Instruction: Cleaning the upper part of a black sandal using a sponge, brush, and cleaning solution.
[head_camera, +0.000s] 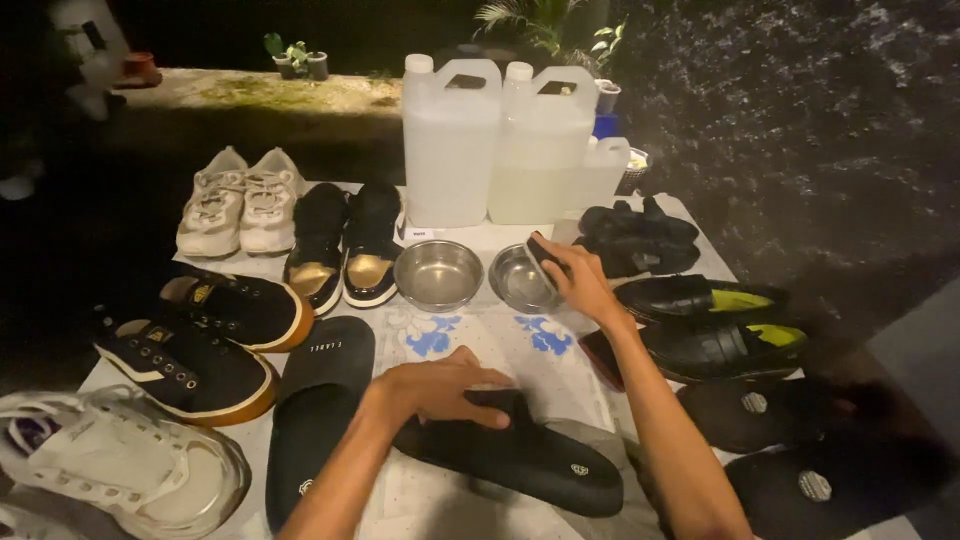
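I look down at a table full of shoes. My left hand (440, 388) lies on top of a black slide sandal (510, 452) and presses it down, with my fingers curled over its strap. The sandal lies flat near the front of the table. Its long side runs from the middle left down to the right, and the end with the small round badge points to the lower right. Just to its left lies another black slide (315, 410), and that one points away from me.

My right hand (575, 280) reaches out to the far side. It pinches a small dark brush (545, 255) in its fingers and holds it at the rim of the right steel bowl (520, 282). A second steel bowl (438, 274) sits just beside that one on the left. Behind the bowls stand two big white jugs (497, 140). Shiny black shoes with yellow insides (715, 322) lie near my right arm. White sneakers (240, 200) sit at the far left, and black sneakers with tan soles (205, 340) lie closer to me.
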